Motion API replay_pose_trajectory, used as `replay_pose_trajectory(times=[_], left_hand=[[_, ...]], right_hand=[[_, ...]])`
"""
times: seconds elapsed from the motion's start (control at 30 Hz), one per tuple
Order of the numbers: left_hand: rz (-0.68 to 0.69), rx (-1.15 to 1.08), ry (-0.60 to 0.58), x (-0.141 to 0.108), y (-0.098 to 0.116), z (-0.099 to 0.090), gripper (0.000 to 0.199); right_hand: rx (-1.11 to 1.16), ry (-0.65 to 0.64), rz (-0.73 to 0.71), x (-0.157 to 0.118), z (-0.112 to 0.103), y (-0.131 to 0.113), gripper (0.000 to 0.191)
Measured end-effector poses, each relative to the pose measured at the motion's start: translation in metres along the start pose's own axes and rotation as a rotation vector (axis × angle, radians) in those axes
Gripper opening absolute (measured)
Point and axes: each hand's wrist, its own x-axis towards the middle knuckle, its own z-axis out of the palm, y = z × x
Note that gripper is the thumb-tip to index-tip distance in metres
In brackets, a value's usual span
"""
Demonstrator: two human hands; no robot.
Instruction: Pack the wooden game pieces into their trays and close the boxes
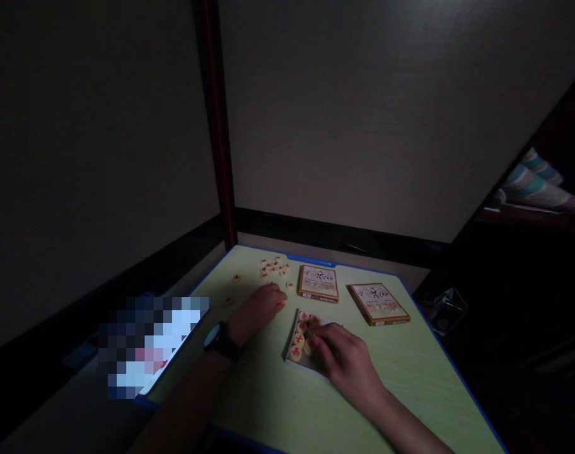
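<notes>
My right hand (pixel 347 356) is over a shallow open box (pixel 290 345), its fingers closed on a round xiangqi piece (pixel 308 347) that is partly hidden. Several pieces with red characters, one of them a plain disc (pixel 296 352), lie flat in rows along the box's left side. The fingers cover part of the box. Farther back and to the left, my left hand (pixel 263 306) is closed, and a small xiangqi piece (pixel 282 301) shows at its fingertips. A black watch (pixel 221 340) is on that wrist.
Loose xiangqi pieces (pixel 273 268) are scattered near the back of the blue-edged green table (pixel 386 391). Two flat printed boxes (pixel 318 281) lie behind and right of the open one. A lit, blurred screen (pixel 174 340) stands at the left edge. Walls close in behind.
</notes>
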Motion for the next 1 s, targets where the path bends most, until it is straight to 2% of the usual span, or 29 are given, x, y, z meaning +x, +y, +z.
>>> replay_pose_trajectory(times=[0.1,0.23,0.37,0.53,0.73,0.87,1.0], left_hand=[[-0.007,0.008,0.017,-0.001,0.001,-0.002,0.019],[-0.108,0.08,0.041,-0.005,0.004,-0.01,0.02],[-0.197,0.128,-0.023,-0.009,0.005,-0.011,0.025],[-0.159,0.111,-0.074,-0.012,0.004,-0.011,0.012],[-0.168,0.047,-0.014,-0.007,0.006,-0.019,0.009],[-0.116,0.012,0.037,-0.002,0.006,-0.012,0.012],[-0.077,0.003,0.023,-0.001,0.001,-0.001,0.016]], right_hand=[[-0.006,-0.006,0.0,0.0,0.0,0.001,0.02],[-0.009,0.013,-0.008,0.0,0.001,0.001,0.02],[-0.017,0.017,-0.029,0.0,0.001,0.001,0.019],[-0.017,0.018,-0.039,0.0,0.001,0.003,0.019],[-0.016,0.014,-0.029,-0.001,0.003,0.004,0.019],[-0.021,0.019,-0.031,-0.001,0.003,0.003,0.018],[-0.023,0.022,-0.03,0.0,0.002,0.002,0.019]])
